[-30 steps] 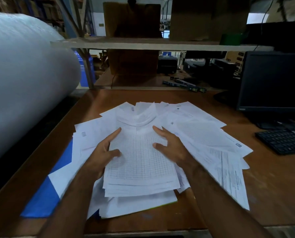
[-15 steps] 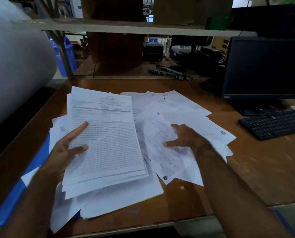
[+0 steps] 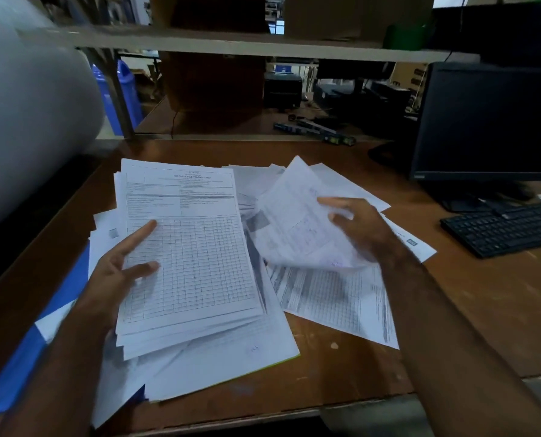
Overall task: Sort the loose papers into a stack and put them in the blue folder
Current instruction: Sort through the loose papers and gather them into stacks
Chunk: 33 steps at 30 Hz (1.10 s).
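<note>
A gathered stack of printed sheets, topped by a grid form, rests tilted on the wooden desk, and my left hand grips its left edge with thumb and forefinger on top. My right hand holds a single loose sheet lifted off the pile, its far corner raised. More loose papers lie spread under and to the right of it. The blue folder lies at the desk's left edge, mostly hidden under papers and my left forearm.
A dark monitor and a black keyboard stand at the right. A large white roll fills the left side. A shelf board runs across above the desk's back. Bare wooden desk shows at the right.
My left hand shifted the stack to the left and kept hold of it. My right hand moved right onto the spread papers and picked one sheet up off them.
</note>
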Available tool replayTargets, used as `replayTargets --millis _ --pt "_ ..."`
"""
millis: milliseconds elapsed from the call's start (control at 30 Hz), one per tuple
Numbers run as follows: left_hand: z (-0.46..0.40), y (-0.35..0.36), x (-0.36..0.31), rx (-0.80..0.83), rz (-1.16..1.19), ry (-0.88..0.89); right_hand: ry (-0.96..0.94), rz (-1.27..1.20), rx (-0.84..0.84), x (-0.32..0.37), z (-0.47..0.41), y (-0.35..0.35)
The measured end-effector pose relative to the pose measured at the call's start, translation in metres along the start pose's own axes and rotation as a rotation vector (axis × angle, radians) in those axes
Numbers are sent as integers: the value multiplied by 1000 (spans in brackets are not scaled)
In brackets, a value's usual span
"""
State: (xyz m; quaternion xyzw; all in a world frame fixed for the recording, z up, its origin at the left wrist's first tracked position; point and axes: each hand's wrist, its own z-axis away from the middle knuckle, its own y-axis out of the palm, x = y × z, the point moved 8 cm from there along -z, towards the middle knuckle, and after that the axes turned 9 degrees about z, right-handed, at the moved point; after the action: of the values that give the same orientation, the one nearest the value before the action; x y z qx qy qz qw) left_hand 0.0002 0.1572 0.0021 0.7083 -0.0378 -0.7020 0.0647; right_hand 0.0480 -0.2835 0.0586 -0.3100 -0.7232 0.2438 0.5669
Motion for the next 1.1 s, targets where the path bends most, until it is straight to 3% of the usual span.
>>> replayTargets --millis 67,200,467,667,900,1100 --pt "0 1 0 13 27 0 17 -153 -75 8 13 -20" --pt "4 4 -6 2 31 21 61 -137 -55 18 34 -27" --pt "12 22 -19 34 36 37 -29 -576 -20 58 41 -27" --pt "20 58 -31 135 65 71 -65 -405 35 84 43 39" --pt "32 85 -43 182 168 44 36 -789 242 94 51 99" --pt "26 85 -41 209 350 -79 -18 -631 118 93 49 90"
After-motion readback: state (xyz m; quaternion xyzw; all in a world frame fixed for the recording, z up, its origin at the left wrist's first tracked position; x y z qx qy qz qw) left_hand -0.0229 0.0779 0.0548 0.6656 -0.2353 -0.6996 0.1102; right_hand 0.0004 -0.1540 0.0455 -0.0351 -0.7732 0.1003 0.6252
